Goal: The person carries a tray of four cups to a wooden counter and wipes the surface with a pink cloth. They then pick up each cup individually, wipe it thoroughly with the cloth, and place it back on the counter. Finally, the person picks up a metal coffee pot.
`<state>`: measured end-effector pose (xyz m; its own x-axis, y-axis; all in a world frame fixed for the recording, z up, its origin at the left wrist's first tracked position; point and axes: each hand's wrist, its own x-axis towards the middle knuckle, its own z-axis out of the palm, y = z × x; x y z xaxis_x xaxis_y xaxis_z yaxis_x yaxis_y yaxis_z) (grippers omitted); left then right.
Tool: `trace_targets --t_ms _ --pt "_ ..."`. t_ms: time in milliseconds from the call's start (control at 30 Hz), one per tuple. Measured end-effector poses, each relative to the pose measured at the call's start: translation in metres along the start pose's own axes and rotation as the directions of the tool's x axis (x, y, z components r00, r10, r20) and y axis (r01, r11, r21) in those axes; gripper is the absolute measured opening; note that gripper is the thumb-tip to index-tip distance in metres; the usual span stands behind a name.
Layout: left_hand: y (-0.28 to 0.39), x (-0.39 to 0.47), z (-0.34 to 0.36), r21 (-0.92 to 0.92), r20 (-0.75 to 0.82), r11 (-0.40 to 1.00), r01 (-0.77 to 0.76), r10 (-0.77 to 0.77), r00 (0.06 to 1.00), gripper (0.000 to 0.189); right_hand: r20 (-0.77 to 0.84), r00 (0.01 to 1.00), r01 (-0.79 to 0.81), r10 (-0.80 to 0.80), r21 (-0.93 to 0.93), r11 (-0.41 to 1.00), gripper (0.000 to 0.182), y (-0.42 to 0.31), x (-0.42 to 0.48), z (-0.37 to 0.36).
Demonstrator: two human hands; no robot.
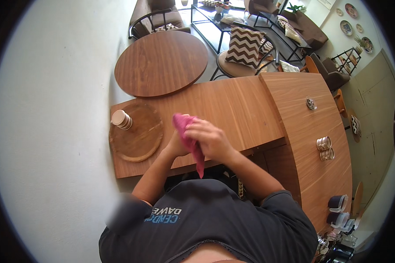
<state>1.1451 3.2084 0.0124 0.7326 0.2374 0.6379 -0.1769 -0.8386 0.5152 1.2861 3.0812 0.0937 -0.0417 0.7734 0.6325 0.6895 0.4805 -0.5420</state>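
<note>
A crumpled pink cloth (pixel 186 130) is bunched between my two hands above the wooden counter (pixel 230 111). My right hand (pixel 212 139) grips the cloth from the right, fingers curled over it. One corner of the fabric hangs down towards my shirt. My left hand (pixel 176 144) is pressed against the cloth from the left and mostly hidden behind it. Whether its fingers are closed, or whether anything is wrapped inside, cannot be seen. To the left, a round wooden tray (pixel 140 141) lies on the counter, bearing a stack of small striped cups or tins (pixel 122 119).
A higher wooden counter (pixel 306 131) runs along the right, with two striped containers (pixel 324 148), a small glass dish (pixel 311 103) and dark lidded tubs (pixel 337 203). A round table (pixel 161 64) adjoins the far edge. The wall (pixel 59 131) is close on the left.
</note>
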Motion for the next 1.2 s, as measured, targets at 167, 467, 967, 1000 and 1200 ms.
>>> trace_targets --t_ms 167,467,967,1000,1200 --pt "0.01 0.008 0.049 -0.321 0.04 0.866 0.383 -0.392 0.919 0.078 -0.087 0.985 -0.149 0.151 0.037 0.988 0.028 0.017 -0.038 -0.045" --pt "0.083 0.088 0.111 -0.802 0.006 0.491 0.34 -0.563 0.826 0.087 0.148 0.459 -0.478 0.876 0.873 0.103 0.027 0.079 -0.19 -0.087" --pt "0.119 0.151 0.225 -0.888 0.017 0.436 0.149 -0.293 0.956 0.114 0.11 0.669 -0.046 0.735 0.993 -0.106 0.029 0.05 -0.186 -0.186" --pt "0.122 0.154 0.217 -0.889 0.075 0.416 0.192 -0.281 0.957 0.114 0.106 0.672 -0.051 0.733 0.994 -0.097 0.029 0.049 -0.185 -0.189" --pt "0.11 0.142 0.174 -0.817 0.081 0.545 0.189 -0.216 0.973 0.118 -0.109 0.704 -0.26 0.702 0.881 0.397 0.031 0.048 -0.171 -0.193"
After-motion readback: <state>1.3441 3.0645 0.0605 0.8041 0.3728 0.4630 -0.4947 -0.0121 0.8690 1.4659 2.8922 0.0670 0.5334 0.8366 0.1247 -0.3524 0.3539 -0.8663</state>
